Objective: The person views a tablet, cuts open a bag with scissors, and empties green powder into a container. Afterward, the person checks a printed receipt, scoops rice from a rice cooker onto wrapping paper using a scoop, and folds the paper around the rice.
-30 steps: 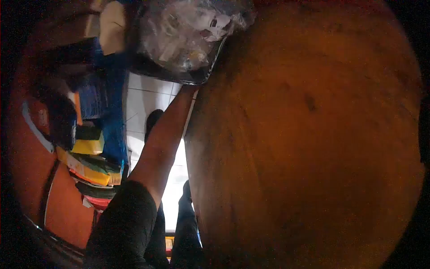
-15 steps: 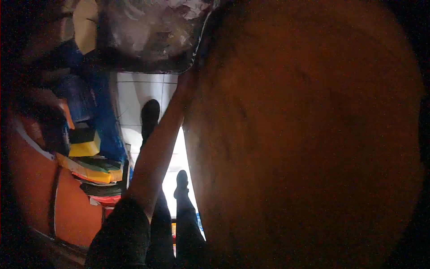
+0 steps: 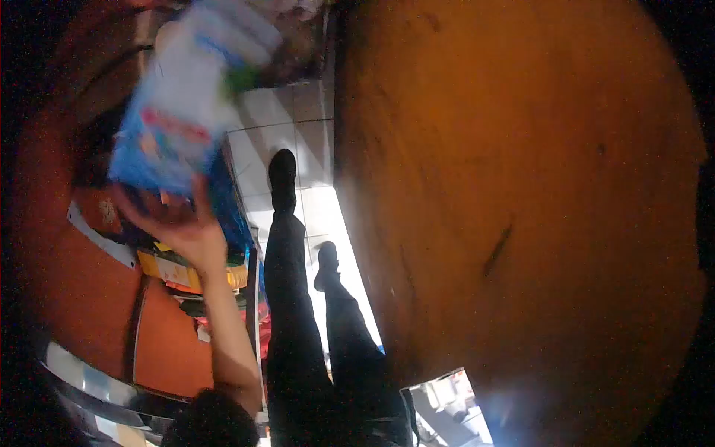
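My left hand (image 3: 179, 231) is raised at the left, with its fingers spread around the lower end of a blue and white packet (image 3: 175, 119). The packet is blurred by motion. It carries a pink-red band and a green patch, but its lettering cannot be read. It tilts up and to the right, over a dark plastic bag (image 3: 305, 45) that it partly covers. My forearm comes up from a dark sleeve at the bottom. My right hand is out of view.
A large brown wooden panel (image 3: 521, 186) fills the right side. Stacked colourful packs (image 3: 175, 272) lie left of my forearm beside orange-red panels (image 3: 171, 343). My dark-clothed legs (image 3: 290, 298) stretch over white floor tiles (image 3: 261, 112). A bright-surfaced object (image 3: 450, 410) shows at the bottom.
My left arm has swung left, away from beside the wooden panel. Its hand, hidden before, now shows with the blue and white packet. The view has shifted slightly and the panel looks brighter.
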Motion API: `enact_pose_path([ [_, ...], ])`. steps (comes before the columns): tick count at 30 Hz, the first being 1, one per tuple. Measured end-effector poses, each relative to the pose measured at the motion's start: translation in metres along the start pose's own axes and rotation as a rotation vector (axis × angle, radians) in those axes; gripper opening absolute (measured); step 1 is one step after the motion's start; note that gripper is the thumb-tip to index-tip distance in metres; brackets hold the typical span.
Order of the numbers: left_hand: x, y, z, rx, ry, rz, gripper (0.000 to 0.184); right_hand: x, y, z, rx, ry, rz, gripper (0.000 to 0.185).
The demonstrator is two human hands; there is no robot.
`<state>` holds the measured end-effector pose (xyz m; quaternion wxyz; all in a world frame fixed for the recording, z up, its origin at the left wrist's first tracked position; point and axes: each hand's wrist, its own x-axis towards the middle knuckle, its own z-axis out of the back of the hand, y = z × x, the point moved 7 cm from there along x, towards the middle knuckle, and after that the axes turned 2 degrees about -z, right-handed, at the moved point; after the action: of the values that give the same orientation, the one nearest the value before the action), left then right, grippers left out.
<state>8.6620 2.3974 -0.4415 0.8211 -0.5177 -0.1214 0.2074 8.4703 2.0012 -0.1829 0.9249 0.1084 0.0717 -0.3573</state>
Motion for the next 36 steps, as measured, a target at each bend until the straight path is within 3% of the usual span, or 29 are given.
enact_pose_path([
  [1, 0.02, -0.003, -0.019, -0.061, -0.077, -0.14, 0.103, -0.008, -0.003, 0.002, 0.008, -0.002, -0.015, 0.036],
  [3, 0.056, 0.005, -0.073, 0.267, 0.184, -0.498, 0.057, -0.019, -0.009, 0.001, 0.019, -0.003, -0.049, 0.036],
  [5, 0.086, 0.02, -0.137, 0.403, 0.325, -0.692, 0.047, -0.027, -0.012, 0.007, 0.021, 0.001, -0.065, 0.036],
  [8, 0.093, 0.085, -0.209, 0.789, 0.658, -0.738, 0.066, -0.037, -0.017, 0.009, 0.017, 0.011, -0.086, 0.035],
  [9, 0.096, 0.092, -0.213, 0.79, 0.659, -0.733, 0.066, -0.037, -0.017, 0.009, 0.011, 0.014, -0.091, 0.035],
  [11, 0.092, 0.098, -0.216, 0.739, 0.703, -0.913, 0.078, -0.042, -0.022, 0.009, 0.014, 0.014, -0.101, 0.035],
  [14, 0.106, 0.168, -0.251, 0.936, 0.717, -1.071, 0.068, -0.047, -0.023, 0.011, 0.012, 0.019, -0.106, 0.035],
  [17, 0.095, 0.147, -0.269, 1.122, 0.863, -0.953, 0.053, -0.046, -0.023, 0.01, 0.031, 0.014, -0.095, 0.034],
  [21, 0.088, 0.166, -0.266, 1.078, 0.712, -0.861, 0.054, -0.054, -0.017, 0.022, 0.056, -0.028, -0.04, 0.034],
  [26, 0.031, 0.066, -0.164, 0.495, 0.469, -0.722, 0.051, -0.055, -0.008, 0.063, 0.112, -0.122, 0.059, 0.034],
  [28, -0.037, 0.067, -0.109, 0.504, 0.697, -0.265, 0.053, -0.05, 0.002, 0.103, 0.134, -0.231, 0.119, 0.033],
  [29, -0.082, 0.047, -0.069, 0.395, 0.63, -0.371, 0.054, -0.043, 0.01, 0.135, 0.14, -0.306, 0.17, 0.033],
  [31, -0.184, 0.066, -0.006, 0.568, 0.794, -0.401, 0.068, -0.021, 0.038, 0.217, 0.133, -0.487, 0.279, 0.033],
  [32, -0.239, 0.077, 0.033, 0.605, 1.032, -0.208, 0.07, -0.013, 0.052, 0.262, 0.056, -0.591, 0.372, 0.033],
  [33, -0.289, 0.08, 0.076, 0.706, 1.198, -0.178, 0.07, -0.006, 0.073, 0.305, -0.108, -0.695, 0.493, 0.033],
  [35, -0.355, 0.033, 0.166, 0.874, 1.447, 0.015, 0.075, -0.009, 0.103, 0.376, -0.243, -0.836, 0.594, 0.033],
  [36, -0.388, 0.024, 0.21, 0.931, 1.611, 0.148, 0.076, -0.032, 0.092, 0.379, 0.211, -0.7, 0.42, 0.032],
])
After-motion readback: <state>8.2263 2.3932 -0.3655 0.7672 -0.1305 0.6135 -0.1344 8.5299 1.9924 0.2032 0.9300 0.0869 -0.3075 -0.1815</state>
